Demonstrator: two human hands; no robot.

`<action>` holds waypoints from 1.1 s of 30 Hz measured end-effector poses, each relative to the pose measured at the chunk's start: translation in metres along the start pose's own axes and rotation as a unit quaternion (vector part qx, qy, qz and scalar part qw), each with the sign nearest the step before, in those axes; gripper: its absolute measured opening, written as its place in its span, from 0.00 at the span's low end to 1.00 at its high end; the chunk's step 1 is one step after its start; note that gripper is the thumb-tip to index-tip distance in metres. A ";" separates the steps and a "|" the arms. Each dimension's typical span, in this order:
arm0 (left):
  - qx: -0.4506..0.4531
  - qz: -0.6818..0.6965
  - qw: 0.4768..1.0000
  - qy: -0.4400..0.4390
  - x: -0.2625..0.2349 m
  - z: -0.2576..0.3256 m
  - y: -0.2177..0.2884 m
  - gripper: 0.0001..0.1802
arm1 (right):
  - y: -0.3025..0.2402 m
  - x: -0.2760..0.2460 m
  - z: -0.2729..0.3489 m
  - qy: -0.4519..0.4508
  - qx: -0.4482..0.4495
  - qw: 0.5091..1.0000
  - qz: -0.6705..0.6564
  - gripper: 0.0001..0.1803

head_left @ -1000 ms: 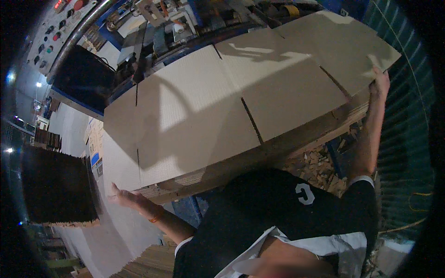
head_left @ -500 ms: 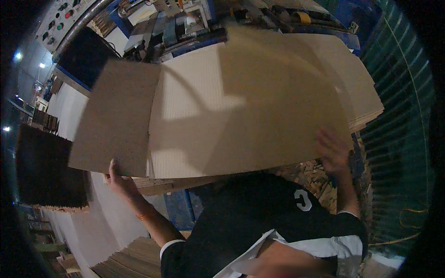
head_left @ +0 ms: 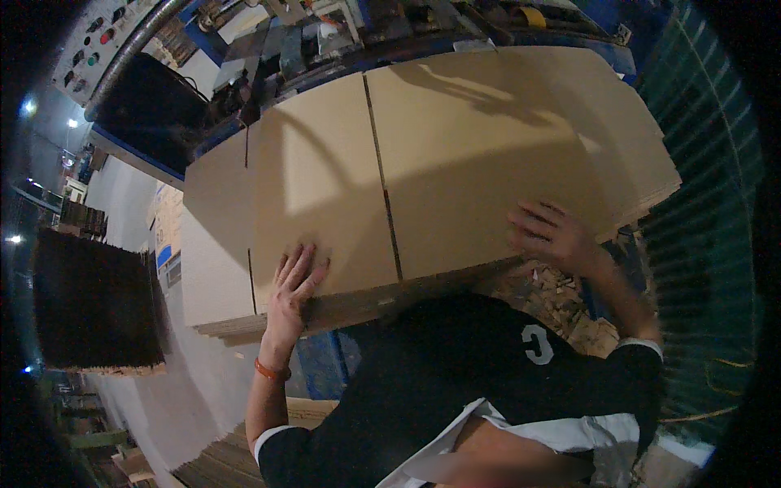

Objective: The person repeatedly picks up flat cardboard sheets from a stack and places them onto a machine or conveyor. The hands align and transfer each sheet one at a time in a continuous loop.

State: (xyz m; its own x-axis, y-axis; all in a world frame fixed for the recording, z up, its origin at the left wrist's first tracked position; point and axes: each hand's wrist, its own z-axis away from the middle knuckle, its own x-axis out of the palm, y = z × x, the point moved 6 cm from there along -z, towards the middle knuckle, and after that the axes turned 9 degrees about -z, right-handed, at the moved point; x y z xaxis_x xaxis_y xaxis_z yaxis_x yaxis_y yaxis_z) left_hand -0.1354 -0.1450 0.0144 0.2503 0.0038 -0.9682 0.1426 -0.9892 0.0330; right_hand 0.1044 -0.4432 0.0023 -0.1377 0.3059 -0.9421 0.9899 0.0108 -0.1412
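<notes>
A stack of large flat tan cardboard sheets (head_left: 455,154) with cut slots lies in front of me, its layered near edge facing my body. My left hand (head_left: 294,285) rests flat on the top sheet close to that near edge, fingers spread. My right hand (head_left: 553,236) lies on the top sheet near the stack's right front corner, fingers apart and slightly curled. Neither hand grips anything.
A machine with a grey panel of coloured buttons (head_left: 89,41) and blue framing stands behind the stack. A dark stack of boards (head_left: 93,301) stands at the left. Cardboard scraps (head_left: 561,301) litter the floor at right, beside a green mesh fence (head_left: 708,179).
The top sheet, held raised by both hands earlier, has come down flat onto the stack. Both hands have shifted from its edges to lie on its top surface.
</notes>
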 end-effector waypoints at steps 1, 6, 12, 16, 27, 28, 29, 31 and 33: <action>-0.008 0.003 1.000 0.006 -0.002 -0.002 -0.004 0.24 | 0.009 0.004 -0.006 -0.011 0.002 1.000 0.001 0.29; -0.052 0.042 0.995 0.074 -0.005 -0.033 -0.031 0.32 | 0.072 0.017 -0.052 -0.045 0.020 0.996 0.075 0.40; 0.003 0.006 0.988 0.154 0.029 -0.121 -0.102 0.31 | 0.168 0.031 -0.126 -0.083 0.113 0.987 0.074 0.39; -0.124 -0.057 0.970 0.201 0.042 -0.164 -0.163 0.34 | 0.202 0.036 -0.156 -0.051 0.284 0.957 0.034 0.35; -0.494 -0.064 0.829 0.256 -0.007 0.063 -0.161 0.36 | 0.153 -0.039 0.028 0.023 0.408 0.911 0.045 0.28; -0.583 -0.101 0.770 0.240 -0.008 0.101 -0.156 0.37 | 0.151 -0.042 0.059 0.014 0.424 0.888 0.178 0.29; -0.650 -0.105 0.720 0.221 -0.004 0.126 -0.156 0.38 | 0.154 -0.043 0.096 -0.015 0.504 0.828 0.247 0.30; -0.654 -0.002 0.708 0.267 0.003 0.155 -0.152 0.38 | 0.157 -0.041 0.138 0.096 0.568 0.775 0.262 0.31; -0.667 0.049 0.691 0.273 0.010 0.162 -0.153 0.36 | 0.160 -0.033 0.170 0.229 0.626 0.736 0.115 0.31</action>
State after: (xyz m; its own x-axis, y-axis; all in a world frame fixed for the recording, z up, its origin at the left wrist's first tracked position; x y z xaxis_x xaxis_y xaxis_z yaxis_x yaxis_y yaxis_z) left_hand -0.3102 -0.0170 -0.0405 0.5930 0.3622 -0.7191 0.7647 0.0261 0.6438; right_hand 0.2615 -0.6136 -0.0410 0.3387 0.4542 -0.8240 0.1385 -0.8903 -0.4338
